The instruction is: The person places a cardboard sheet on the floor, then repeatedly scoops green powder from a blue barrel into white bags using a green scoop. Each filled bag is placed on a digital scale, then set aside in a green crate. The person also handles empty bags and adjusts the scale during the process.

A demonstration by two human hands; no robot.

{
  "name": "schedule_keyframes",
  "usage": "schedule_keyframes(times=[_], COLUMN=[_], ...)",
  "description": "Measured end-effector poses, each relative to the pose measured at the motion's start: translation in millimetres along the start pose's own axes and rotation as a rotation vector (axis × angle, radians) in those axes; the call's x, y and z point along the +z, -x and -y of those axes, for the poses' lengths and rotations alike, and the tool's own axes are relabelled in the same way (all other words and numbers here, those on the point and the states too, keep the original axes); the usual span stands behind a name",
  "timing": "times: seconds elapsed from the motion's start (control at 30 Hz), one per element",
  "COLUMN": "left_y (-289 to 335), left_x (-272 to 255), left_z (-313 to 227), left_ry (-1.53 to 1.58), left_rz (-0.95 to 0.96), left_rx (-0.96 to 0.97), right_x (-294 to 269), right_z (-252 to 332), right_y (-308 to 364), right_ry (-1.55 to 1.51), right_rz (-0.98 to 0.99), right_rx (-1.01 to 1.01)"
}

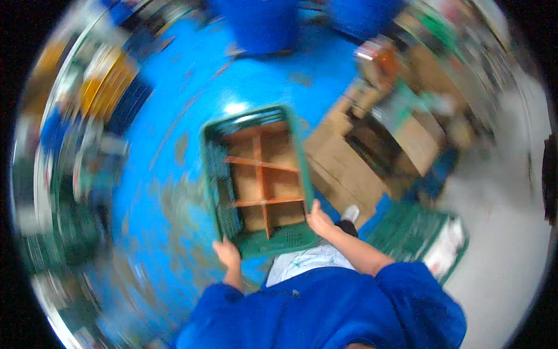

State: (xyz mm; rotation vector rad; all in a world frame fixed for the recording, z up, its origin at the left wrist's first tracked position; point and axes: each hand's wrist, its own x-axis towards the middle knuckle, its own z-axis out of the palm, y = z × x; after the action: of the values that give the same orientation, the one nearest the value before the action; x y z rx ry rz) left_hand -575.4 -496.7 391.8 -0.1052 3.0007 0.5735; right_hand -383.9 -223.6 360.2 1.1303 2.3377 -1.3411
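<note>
In front of my body I carry a green plastic crate [276, 238] with perforated sides. Orange-brown dividers [260, 168] split its inside into several compartments, and a brown cardboard-like bottom shows between them. My left hand [227, 253] grips the near left corner of the crate. At the near right side, my right hand [319, 220] is closed on the rim. The fingers of both hands are partly hidden by the crate wall, and the picture is smeared by motion.
Blue bins [264, 26] stand on the worn blue floor [174, 99] ahead. Flattened cardboard [343, 168] lies at the right, with another green crate [407, 230] nearer me. Yellow crates [107, 81] and a dark green crate [64, 235] are along the left.
</note>
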Motion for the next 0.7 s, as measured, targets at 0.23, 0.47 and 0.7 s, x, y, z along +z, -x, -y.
schedule_keyframes(times=[0.23, 0.47, 0.7], left_y=[34.4, 69.8, 137.5], left_x=[16.6, 60.5, 113.4], left_z=[-68.5, -175.9, -369.1], left_ry=[-0.082, -0.15, 0.262], left_rz=[0.069, -0.046, 0.347], left_rx=[-0.125, 0.534, 1.064], right_x=[-55.0, -76.7, -164.1], right_z=[-67.0, -64.0, -68.2], right_y=[1.1, 10.6, -46.4], right_ry=[-0.078, 0.029, -0.352], right_rz=[0.102, 0.182, -0.001], right_rx=[-0.005, -0.141, -0.085])
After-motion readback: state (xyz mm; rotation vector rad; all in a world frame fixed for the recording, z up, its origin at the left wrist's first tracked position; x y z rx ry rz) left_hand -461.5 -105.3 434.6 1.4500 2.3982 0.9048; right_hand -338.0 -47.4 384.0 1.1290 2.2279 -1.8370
